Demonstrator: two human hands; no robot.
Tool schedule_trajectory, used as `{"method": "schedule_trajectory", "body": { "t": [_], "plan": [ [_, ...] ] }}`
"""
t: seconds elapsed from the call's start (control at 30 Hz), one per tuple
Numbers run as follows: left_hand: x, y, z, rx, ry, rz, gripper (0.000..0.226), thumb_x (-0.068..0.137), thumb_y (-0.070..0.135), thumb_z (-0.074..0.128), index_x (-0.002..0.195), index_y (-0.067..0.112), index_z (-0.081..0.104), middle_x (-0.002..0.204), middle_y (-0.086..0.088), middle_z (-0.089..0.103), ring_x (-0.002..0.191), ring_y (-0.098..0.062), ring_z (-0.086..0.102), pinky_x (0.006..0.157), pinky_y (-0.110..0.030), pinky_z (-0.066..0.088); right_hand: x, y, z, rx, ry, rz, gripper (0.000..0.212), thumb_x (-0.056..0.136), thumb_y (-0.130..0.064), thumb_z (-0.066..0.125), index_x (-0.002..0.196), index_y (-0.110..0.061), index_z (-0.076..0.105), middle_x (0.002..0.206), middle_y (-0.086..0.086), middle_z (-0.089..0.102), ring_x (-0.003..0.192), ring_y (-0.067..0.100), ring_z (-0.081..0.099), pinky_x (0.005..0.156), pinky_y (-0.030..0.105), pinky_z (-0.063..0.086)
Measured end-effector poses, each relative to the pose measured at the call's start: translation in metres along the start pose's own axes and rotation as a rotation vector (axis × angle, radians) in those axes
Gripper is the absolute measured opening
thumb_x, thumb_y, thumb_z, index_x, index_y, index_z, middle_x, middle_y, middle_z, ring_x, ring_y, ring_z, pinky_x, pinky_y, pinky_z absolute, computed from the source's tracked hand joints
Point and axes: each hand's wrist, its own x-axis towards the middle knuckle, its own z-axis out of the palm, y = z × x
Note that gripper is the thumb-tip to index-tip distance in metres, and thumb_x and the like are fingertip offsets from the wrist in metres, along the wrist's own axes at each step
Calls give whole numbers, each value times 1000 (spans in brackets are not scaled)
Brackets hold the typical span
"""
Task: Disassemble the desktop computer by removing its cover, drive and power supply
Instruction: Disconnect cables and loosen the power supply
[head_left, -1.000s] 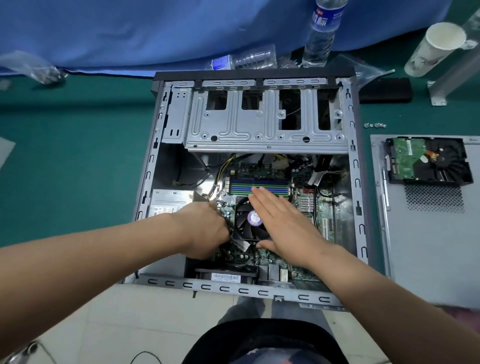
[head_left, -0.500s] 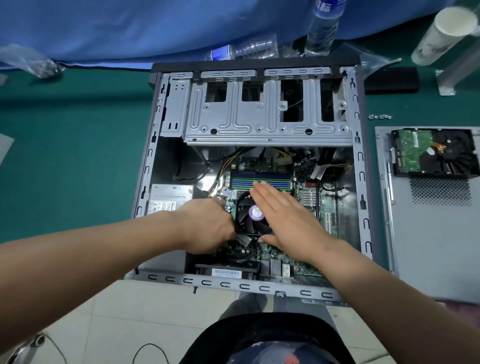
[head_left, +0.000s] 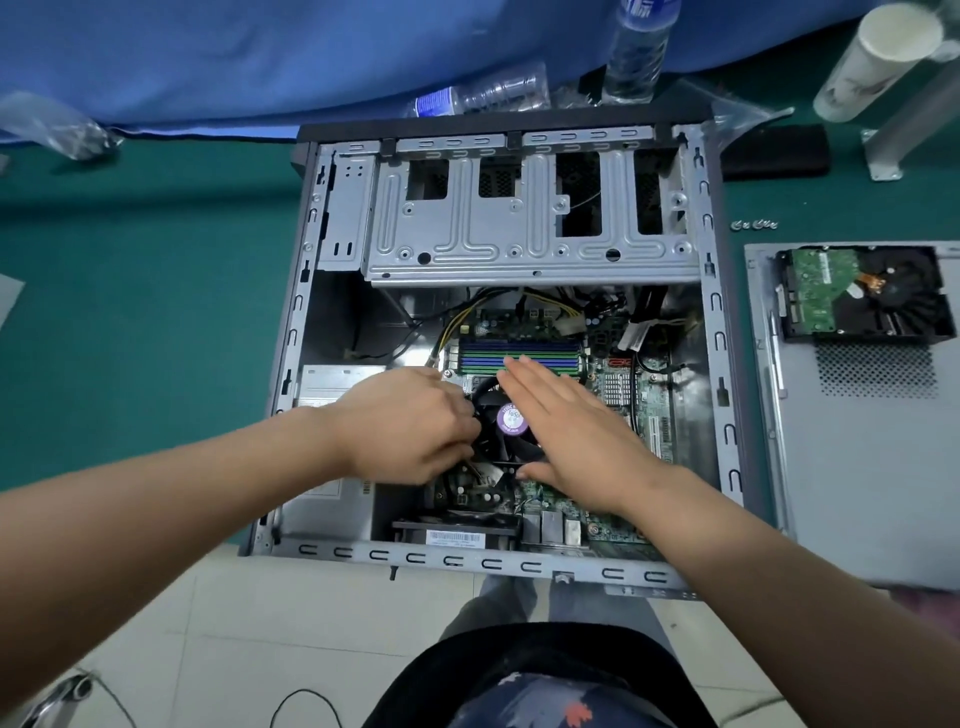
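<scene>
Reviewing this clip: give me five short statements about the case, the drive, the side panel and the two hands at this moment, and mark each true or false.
1. The hard drive lies on the removed side panel, outside the case. True.
2. The right hand is curled round a screwdriver. False: its fingers are straight, laid flat over the CPU fan.
3. The left hand reaches in beside the fan, fingers curled at the cables there. True.
4. The power supply has been taken out of the computer case. False: it sits inside, at the left wall.
5. Loose screws lie on the green mat. True.
</scene>
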Motion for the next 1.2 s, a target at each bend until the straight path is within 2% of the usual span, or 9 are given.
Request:
{"method": "schedule_trajectory", "body": {
  "t": [0.13, 0.27, 0.37, 0.43, 0.53, 0.67, 0.9, 1.07, 1.2],
  "plan": [
    [-1, 5, -1, -47, 151, -49, 23, 91, 36, 50, 80, 17, 56, 78, 1, 58, 77, -21, 56, 73, -31, 44, 1, -3, -1, 35, 46, -15, 93, 85, -44, 62, 151, -24, 0, 158, -6, -12, 144, 8, -13, 115, 31, -13],
    [-1, 8, -2, -75, 244, -133, 27, 89, 37, 46, 79, 14, 56, 81, -1, 55, 78, -20, 49, 72, -32, 38, -4, -10, -5, 144, 85, -90, 60, 85, -34, 59, 140, -28, 37, 159, -5, 1, 144, 9, -11, 115, 32, -15],
    [-3, 10, -3, -95, 291, -192, 30, 87, 37, 39, 79, 12, 55, 89, -3, 56, 83, -21, 48, 82, -33, 39, -8, -21, -10, 339, 37, -52, 36, 88, -20, 56, 124, -21, 56, 145, -2, 37, 138, 12, 18, 116, 34, 11],
    [-6, 11, -3, -80, 304, -227, 31, 87, 36, 38, 83, 11, 57, 100, -3, 58, 92, -22, 50, 93, -35, 37, -10, -33, -13, 511, -18, -7, 24, 88, -11, 53, 109, -20, 59, 108, -4, 56, 104, 13, 49, 90, 23, 38],
    [-16, 15, -2, -72, 330, -310, 29, 85, 31, 45, 96, 9, 60, 120, -6, 57, 112, -25, 51, 103, -38, 34, -8, -57, -14, 772, -92, 109, 17, 89, -8, 48, 97, -23, 51, 75, -9, 51, 60, 6, 44, 54, 16, 37],
    [-48, 25, 4, -159, 429, -449, 45, 79, 17, 64, 120, 2, 55, 134, -15, 49, 123, -32, 46, 105, -41, 38, -2, -90, -6, 1117, -32, 230, 47, 93, -14, 50, 138, -21, 40, 122, -1, 59, 97, 10, 56, 95, 34, 47],
    [-135, 45, 23, -182, 384, -519, 63, 86, 50, 44, 128, 3, 51, 140, -11, 44, 128, -27, 42, 109, -36, 34, -6, -131, -8, 631, 65, 74, 86, 90, -36, 56, 149, -32, -6, 148, 3, 38, 123, 20, 50, 100, 32, 42],
    [-144, 46, 46, -25, 188, -454, 108, 76, 79, 34, 148, 13, -12, 155, -2, -22, 144, -15, -24, 116, -25, -16, -9, -157, 11, 102, 92, 106, 125, 71, -64, 66, 148, -10, -16, 158, 13, -9, 142, 27, 21, 113, 39, 23],
    [-136, 55, 52, 70, 245, -519, 108, 79, 58, 64, 150, 3, 4, 159, -12, -2, 146, -29, -9, 120, -37, -2, -6, -171, 29, -143, 259, 188, 121, 75, -56, 68, 147, -1, -12, 156, 21, 3, 137, 29, 31, 109, 39, 28]
  ]
}}
